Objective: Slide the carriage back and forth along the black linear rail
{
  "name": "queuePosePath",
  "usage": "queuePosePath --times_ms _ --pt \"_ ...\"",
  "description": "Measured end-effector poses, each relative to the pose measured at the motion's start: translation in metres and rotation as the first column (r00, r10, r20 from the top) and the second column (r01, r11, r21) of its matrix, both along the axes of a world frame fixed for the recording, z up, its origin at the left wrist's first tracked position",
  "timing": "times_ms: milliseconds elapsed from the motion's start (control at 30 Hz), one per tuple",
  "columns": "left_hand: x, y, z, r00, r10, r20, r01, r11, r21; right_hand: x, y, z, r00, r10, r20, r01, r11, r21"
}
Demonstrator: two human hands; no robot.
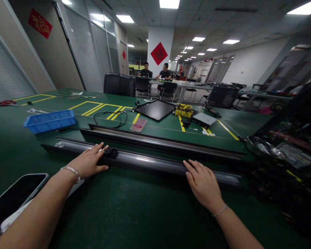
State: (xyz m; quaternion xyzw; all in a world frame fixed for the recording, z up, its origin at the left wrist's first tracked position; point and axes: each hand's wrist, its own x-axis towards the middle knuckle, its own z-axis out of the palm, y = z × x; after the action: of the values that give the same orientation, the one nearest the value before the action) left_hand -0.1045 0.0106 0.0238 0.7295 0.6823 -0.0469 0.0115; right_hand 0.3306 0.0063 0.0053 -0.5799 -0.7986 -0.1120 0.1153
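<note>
A long dark metal channel point(150, 162) with a shiny inner face lies across the green table in front of me. My left hand point(92, 159) rests on its left part, fingers stretched out, fingertips beside a small black block point(110, 152) seated in the channel. On the channel's right part lies my right hand point(202, 181), palm down with its fingers extended. Neither hand is wrapped round anything. Just behind, a second similar channel point(166, 143) lies roughly parallel, apart from both hands.
A blue plastic bin point(50, 121) stands at the left, with red-handled scissors point(5, 103) beyond. Farther back are a flat black panel point(157, 110), a yellow block with cable point(184, 110) and a grey box point(204, 120). A phone point(18, 197) lies near my left forearm. Dark clutter fills the right side.
</note>
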Motion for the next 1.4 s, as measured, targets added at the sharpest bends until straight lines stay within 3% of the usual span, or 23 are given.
queuePosePath --times_ms 400,633,1133,1400 --pt "0.0063 -0.0014 0.0054 0.998 0.011 -0.054 -0.013 0.999 -0.037 -0.0017 -0.0013 0.0014 1.000 0.003 -0.008 -0.003 1.000 -0.006" --pt "0.0012 0.0008 0.0004 0.999 -0.045 0.006 0.045 0.999 0.001 -0.0011 -0.0003 0.0001 1.000 0.003 -0.001 -0.003 1.000 -0.002" --pt "0.0068 -0.0002 0.0079 0.999 -0.036 0.006 0.037 0.999 -0.039 0.0001 -0.0002 -0.0003 1.000 0.017 0.003 -0.017 1.000 0.018" --pt "0.0052 -0.0004 0.0061 0.997 -0.047 0.054 0.046 0.999 0.011 0.0002 0.0004 -0.0001 1.000 0.007 -0.004 -0.007 1.000 -0.014"
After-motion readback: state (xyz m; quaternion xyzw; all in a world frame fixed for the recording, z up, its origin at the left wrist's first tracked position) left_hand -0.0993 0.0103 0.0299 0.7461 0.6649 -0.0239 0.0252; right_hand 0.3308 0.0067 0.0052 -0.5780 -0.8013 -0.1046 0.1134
